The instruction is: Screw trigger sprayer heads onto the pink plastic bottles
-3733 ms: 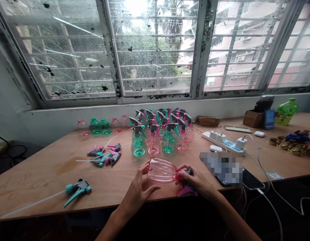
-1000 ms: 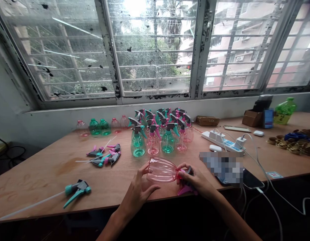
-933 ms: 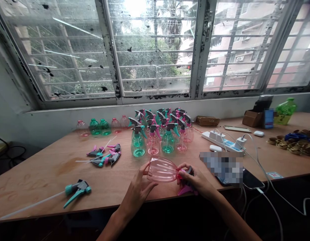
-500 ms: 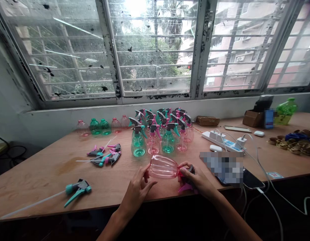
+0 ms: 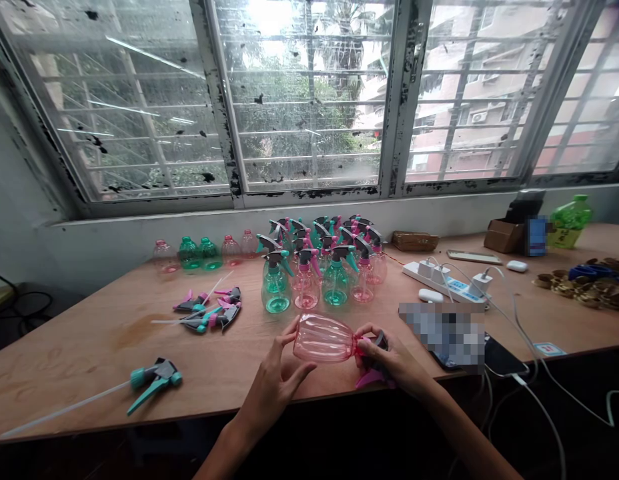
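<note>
A clear pink spray bottle [image 5: 323, 339] lies sideways in the air above the table's front edge, its base to the left. My left hand [image 5: 275, 373] cups the base, fingers against its far side and thumb stretched along the underside. At the neck, my right hand [image 5: 389, 360] is closed around the grey and pink spray head [image 5: 374, 380], which it partly hides. Behind the bottle stand several green and pink spray bottles [image 5: 335, 283] with heads fitted. To the left lies a teal and grey spray head [image 5: 157, 380] with a long straw.
Loose spray heads [image 5: 212, 313] lie in a pile at centre left. Several headless bottles [image 5: 189, 253] stand along the wall. On the right are a power strip [image 5: 447, 283] with cables, a phone [image 5: 504, 353], a cardboard box [image 5: 504, 235] and a green bottle [image 5: 572, 220].
The pink bottle's base has dipped slightly and moved a little left. My left fingers have shifted up along the base; my right hand stays at the neck.
</note>
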Tool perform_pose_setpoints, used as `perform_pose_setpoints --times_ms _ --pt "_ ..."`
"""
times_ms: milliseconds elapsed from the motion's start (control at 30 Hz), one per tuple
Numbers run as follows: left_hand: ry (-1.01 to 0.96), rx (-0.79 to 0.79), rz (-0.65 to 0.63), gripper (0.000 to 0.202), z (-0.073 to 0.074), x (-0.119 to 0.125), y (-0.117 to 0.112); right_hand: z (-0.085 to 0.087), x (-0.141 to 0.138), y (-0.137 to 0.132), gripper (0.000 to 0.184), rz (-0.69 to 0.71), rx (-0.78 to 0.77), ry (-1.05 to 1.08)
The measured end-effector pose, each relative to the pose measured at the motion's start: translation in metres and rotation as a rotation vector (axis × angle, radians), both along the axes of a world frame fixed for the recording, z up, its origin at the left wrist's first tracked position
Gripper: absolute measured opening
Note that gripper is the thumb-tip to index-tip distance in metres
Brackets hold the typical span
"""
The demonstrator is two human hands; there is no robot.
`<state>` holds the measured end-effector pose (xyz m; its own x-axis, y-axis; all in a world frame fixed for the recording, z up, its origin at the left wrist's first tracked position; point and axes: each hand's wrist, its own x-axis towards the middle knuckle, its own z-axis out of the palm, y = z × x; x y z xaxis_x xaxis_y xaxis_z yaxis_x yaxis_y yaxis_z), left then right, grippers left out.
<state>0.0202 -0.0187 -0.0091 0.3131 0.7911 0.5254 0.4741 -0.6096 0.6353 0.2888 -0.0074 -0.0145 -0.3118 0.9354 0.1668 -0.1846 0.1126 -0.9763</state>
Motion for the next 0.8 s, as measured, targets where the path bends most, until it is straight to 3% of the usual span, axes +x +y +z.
perform_pose_setpoints --times_ms 133,367,500,633,800 --pt "0.051 0.050 -0.013 0.061 -0.0018 -0.0010 0.0024 -0.0015 -0.0002 0.0012 0.047 -0.010 -0.018 0.041" --pt "0.046 0.050 0.024 0.059 0.0039 -0.0003 0.0022 -0.0023 -0.0002 0.0009 0.047 -0.007 -0.035 0.062" --pt "0.079 0.070 0.036 0.063 0.0013 0.0004 0.0030 -0.0010 -0.0009 0.0006 0.046 -0.004 -0.040 0.079" --pt "0.073 0.122 0.061 0.052 -0.0027 0.0007 0.0027 0.0005 -0.0013 -0.0001 0.049 -0.001 -0.051 0.058" --pt "0.055 0.024 0.000 0.049 -0.0015 -0.0012 0.0010 -0.0008 -0.0005 0.0005 0.049 -0.004 -0.050 0.042"
